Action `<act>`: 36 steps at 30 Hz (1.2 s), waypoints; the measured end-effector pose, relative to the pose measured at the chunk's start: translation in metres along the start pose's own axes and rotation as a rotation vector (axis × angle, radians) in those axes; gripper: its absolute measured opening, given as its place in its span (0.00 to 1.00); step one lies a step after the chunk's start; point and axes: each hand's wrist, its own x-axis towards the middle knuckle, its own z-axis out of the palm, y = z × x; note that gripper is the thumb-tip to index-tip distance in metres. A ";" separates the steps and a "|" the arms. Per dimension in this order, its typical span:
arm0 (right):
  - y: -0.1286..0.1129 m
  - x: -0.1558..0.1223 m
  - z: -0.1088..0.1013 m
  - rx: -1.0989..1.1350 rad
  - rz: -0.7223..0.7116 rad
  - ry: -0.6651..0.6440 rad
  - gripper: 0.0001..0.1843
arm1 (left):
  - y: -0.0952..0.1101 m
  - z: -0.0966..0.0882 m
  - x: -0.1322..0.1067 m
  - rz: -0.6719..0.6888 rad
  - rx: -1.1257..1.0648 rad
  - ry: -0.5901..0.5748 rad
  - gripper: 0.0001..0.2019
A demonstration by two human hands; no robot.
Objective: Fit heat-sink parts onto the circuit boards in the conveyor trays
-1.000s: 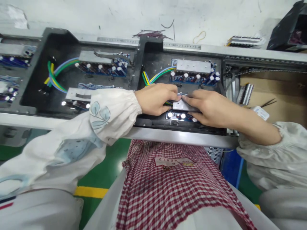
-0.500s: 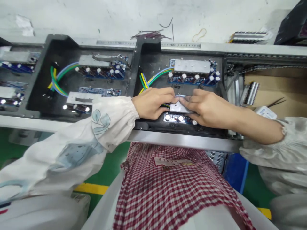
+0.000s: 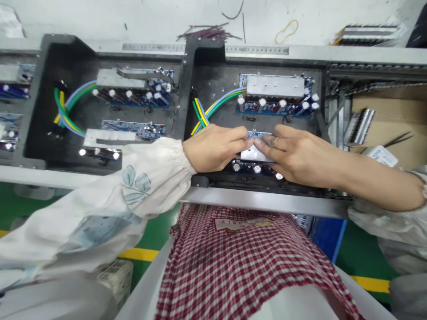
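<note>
Pinching from both sides, my left hand [image 3: 213, 147] and right hand [image 3: 295, 153] have their fingers curled down onto a small aluminium plate [image 3: 253, 154], which sits between them with the fingertips almost meeting at its upper edge. Against the view from a second ago, the grip has barely changed: both hands stay on the plate, and only my camera view has drifted. The plate lies over a blue circuit board [image 3: 258, 134] lined with capacitors [image 3: 256, 169], at the near side of a black tray [image 3: 187, 89]. Just beyond, green-and-yellow wires [image 3: 203, 116] run toward a second board topped by a heat sink [image 3: 275, 86]. Farther off, past the tray's rim, I can make out a steel ruler [image 3: 205, 50], loose cut wires [image 3: 208, 33] and a rubber band [image 3: 287, 29] on the white bench [image 3: 133, 18].
</note>
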 end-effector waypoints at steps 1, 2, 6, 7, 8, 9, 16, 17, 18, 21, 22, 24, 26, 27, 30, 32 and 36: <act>0.000 0.000 0.000 -0.001 -0.005 -0.002 0.25 | 0.000 0.000 0.001 0.008 0.021 0.001 0.17; 0.000 0.000 0.000 -0.007 -0.011 -0.008 0.25 | 0.001 0.001 0.002 0.016 0.042 -0.003 0.17; 0.000 0.000 -0.001 -0.033 -0.024 -0.037 0.25 | 0.002 0.002 0.004 0.020 0.114 -0.041 0.17; 0.000 0.000 -0.001 -0.026 -0.019 -0.040 0.25 | 0.002 0.002 0.004 0.018 0.128 -0.050 0.18; 0.001 0.000 -0.001 -0.016 -0.014 -0.038 0.25 | 0.002 0.002 0.003 0.019 0.139 -0.052 0.18; 0.001 -0.001 -0.001 -0.008 -0.009 -0.033 0.25 | 0.002 0.002 0.003 0.028 0.149 -0.047 0.18; 0.001 0.001 -0.001 -0.008 0.003 -0.054 0.24 | 0.001 0.002 0.003 0.076 0.166 -0.025 0.17; 0.000 0.001 -0.002 -0.011 0.010 -0.060 0.24 | 0.001 0.002 0.003 0.066 0.159 -0.043 0.17; 0.000 0.001 -0.002 -0.006 0.020 -0.066 0.24 | 0.001 0.002 0.003 0.056 0.149 -0.063 0.18; -0.001 0.000 -0.001 0.045 0.043 -0.079 0.25 | 0.002 0.001 0.003 0.024 0.108 -0.095 0.18; -0.001 0.000 0.000 0.059 0.050 -0.079 0.25 | 0.001 0.002 0.002 0.014 0.094 -0.089 0.17; -0.001 0.001 0.002 0.070 0.058 -0.073 0.25 | 0.001 0.002 0.002 0.016 0.060 -0.062 0.16; 0.001 0.001 0.001 0.085 0.057 -0.054 0.25 | 0.000 0.003 0.001 0.036 0.029 -0.024 0.15; 0.001 0.000 -0.001 0.103 0.053 -0.040 0.25 | 0.000 0.003 0.001 0.047 0.021 -0.010 0.15; 0.005 -0.008 -0.014 0.188 0.006 0.020 0.24 | 0.001 -0.003 0.000 0.044 0.035 -0.016 0.15; 0.006 -0.018 -0.024 0.214 0.023 0.076 0.23 | 0.004 -0.012 0.000 0.015 0.047 -0.067 0.17; 0.002 -0.040 -0.028 0.133 0.104 0.105 0.20 | 0.031 -0.034 0.008 -0.134 0.091 -0.150 0.19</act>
